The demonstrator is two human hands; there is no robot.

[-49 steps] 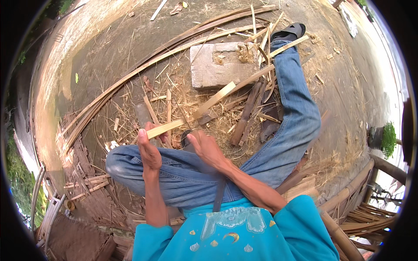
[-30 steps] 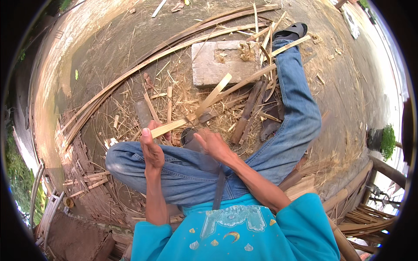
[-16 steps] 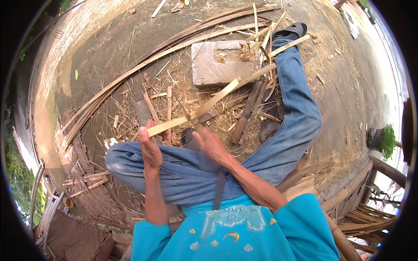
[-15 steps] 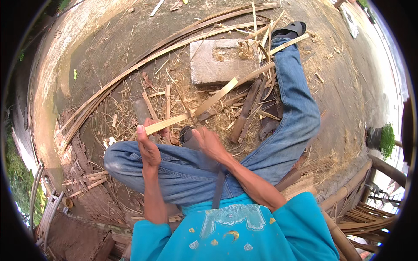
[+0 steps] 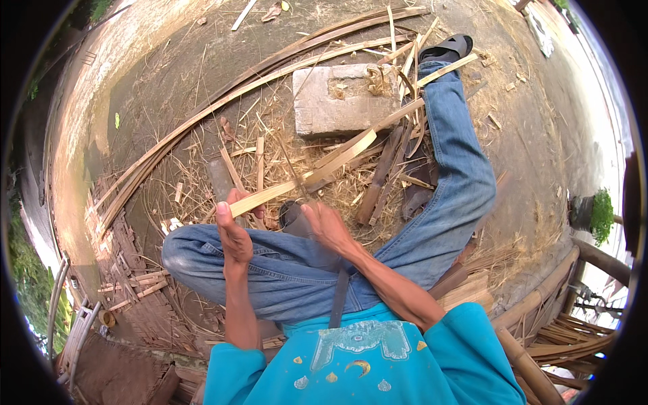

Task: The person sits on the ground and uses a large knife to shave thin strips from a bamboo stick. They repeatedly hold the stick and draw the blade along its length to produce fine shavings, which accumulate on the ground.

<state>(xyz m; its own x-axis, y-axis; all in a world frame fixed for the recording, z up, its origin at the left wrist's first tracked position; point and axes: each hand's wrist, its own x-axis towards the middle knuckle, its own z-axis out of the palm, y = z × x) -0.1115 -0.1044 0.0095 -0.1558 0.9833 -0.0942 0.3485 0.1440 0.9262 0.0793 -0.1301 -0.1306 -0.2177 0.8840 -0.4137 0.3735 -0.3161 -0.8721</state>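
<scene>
Pale strip, near end in left grip

Open-air work area (daylit, bare ground) w/ wood shavings, long strips & misc. offcuts.

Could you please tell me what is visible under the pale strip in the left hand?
Below the pale strip, thin shavings are scattered on the ground. The strip and the left hand cover what lies directly beneath them, so that cannot be seen.
</scene>
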